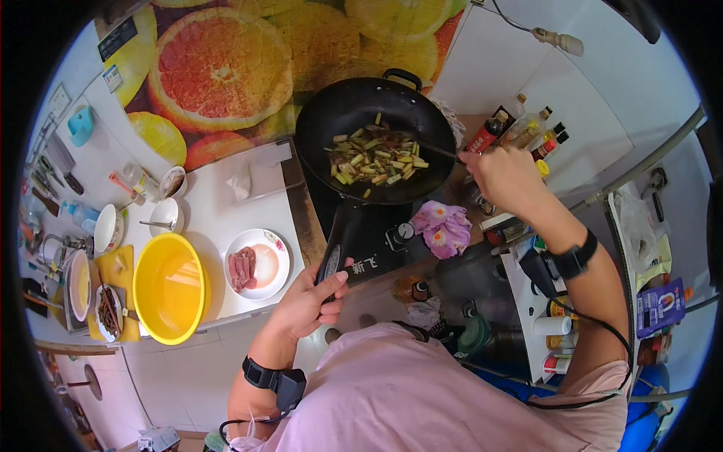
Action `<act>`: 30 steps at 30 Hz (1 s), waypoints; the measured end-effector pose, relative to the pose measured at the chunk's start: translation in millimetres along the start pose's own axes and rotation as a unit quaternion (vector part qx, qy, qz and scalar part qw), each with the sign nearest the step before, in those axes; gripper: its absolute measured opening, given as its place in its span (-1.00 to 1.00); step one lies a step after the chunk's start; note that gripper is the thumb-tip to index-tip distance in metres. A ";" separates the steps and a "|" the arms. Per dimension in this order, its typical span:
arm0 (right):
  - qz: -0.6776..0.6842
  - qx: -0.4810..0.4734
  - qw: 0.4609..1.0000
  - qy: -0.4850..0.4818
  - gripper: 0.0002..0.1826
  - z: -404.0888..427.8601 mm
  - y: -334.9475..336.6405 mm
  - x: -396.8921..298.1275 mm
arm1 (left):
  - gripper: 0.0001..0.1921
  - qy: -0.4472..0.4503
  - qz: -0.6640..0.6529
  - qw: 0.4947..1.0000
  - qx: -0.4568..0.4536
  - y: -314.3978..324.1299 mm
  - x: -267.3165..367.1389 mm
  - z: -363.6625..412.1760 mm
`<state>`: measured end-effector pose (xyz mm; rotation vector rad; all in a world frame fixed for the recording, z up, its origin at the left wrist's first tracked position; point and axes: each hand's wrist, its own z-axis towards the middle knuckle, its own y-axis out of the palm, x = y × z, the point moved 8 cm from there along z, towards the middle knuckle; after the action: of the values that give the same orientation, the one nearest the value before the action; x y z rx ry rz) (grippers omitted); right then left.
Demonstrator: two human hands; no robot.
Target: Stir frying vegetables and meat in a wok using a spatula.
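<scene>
My left hand (309, 294) grips the black handle (334, 248) of a large wok (361, 93). Chopped green-yellow vegetable pieces (375, 158) lie in the wok, some darker bits among them. My right hand (500, 174) is closed around a thin-handled utensil (439, 149) at the wok's right rim. The far end of that utensil is hidden among the pieces, so its kind cannot be told. The wok is over a black cooktop (373, 237) with a silver knob (405, 230).
A pink floral cloth (443, 229) lies beside the knob. Several sauce bottles (534, 127) stand at the right. On the left counter are a plate (275, 279) with raw meat (243, 269), a yellow basin (195, 316), bowls (108, 229) and a yellow cutting board (127, 263).
</scene>
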<state>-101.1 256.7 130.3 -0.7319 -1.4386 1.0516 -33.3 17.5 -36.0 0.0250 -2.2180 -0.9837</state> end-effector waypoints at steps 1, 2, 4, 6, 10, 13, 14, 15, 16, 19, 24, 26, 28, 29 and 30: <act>0.045 -0.032 0.998 0.002 -0.71 -9.1 0.1 -2.7 | -0.72 0.001 0.000 1.000 -0.001 -1.4 -0.5 -0.1; 0.054 -0.034 0.998 0.017 -0.73 -16.7 -4.5 2.0 | -0.72 0.003 0.000 1.000 -0.003 -2.2 -1.1 0.1; 0.039 -0.028 0.999 0.015 -0.74 -22.8 -23.3 23.4 | -0.69 0.002 0.001 1.000 0.002 -1.3 -2.4 0.5; -0.019 -0.005 1.000 -0.010 -0.77 -23.9 -45.1 42.0 | -0.66 0.005 0.004 1.000 0.009 -1.9 -3.1 0.4; -0.146 -0.032 0.987 -0.063 -0.76 -9.3 -64.5 67.8 | -0.66 0.004 0.016 1.000 0.013 -5.0 -4.9 0.2; -0.064 -0.066 0.993 -0.074 -0.73 -2.3 -45.6 84.8 | -0.66 0.005 0.022 1.000 0.014 -5.2 -5.5 -0.8; -0.064 -0.066 0.993 -0.075 -0.73 -4.6 -33.3 87.1 | -0.67 0.010 0.023 1.000 0.015 -5.9 -5.6 -1.7; 0.033 -0.055 0.993 -0.095 -0.72 -10.4 -19.9 85.3 | -0.67 0.009 0.023 1.000 0.011 -4.7 -6.0 -0.2; 0.131 -0.043 0.983 -0.121 -0.70 -11.6 -8.6 80.2 | -0.66 0.008 0.021 1.000 0.011 -4.1 -6.4 0.2; 0.196 -0.031 0.978 -0.065 -0.70 -15.8 8.6 62.7 | -0.66 0.006 0.017 1.000 0.017 -2.1 -4.8 1.6; 0.228 0.004 0.974 -0.013 -0.77 11.9 9.9 49.6 | -0.67 -0.003 0.000 1.000 0.001 -3.5 -1.1 -1.9; 0.230 0.031 0.972 -0.025 -0.77 24.6 12.4 47.1 | -0.67 -0.007 -0.003 1.000 -0.005 -2.1 0.0 -1.4; 0.210 0.048 0.976 -0.027 -0.77 35.6 4.1 31.9 | -0.65 -0.004 -0.002 1.000 0.009 -0.8 0.9 -2.3; 0.211 0.048 0.976 -0.028 -0.77 41.4 9.6 26.2 | -0.63 -0.002 0.000 1.000 0.020 -0.9 1.4 -2.6; 0.185 0.075 0.979 -0.044 -0.76 46.1 14.7 20.1 | -0.63 -0.002 0.000 1.000 0.020 0.4 1.5 -2.5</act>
<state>-151.2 271.7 127.8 -0.8725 -1.3067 1.4797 -32.8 15.8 -33.7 0.0410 -2.2405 -0.9396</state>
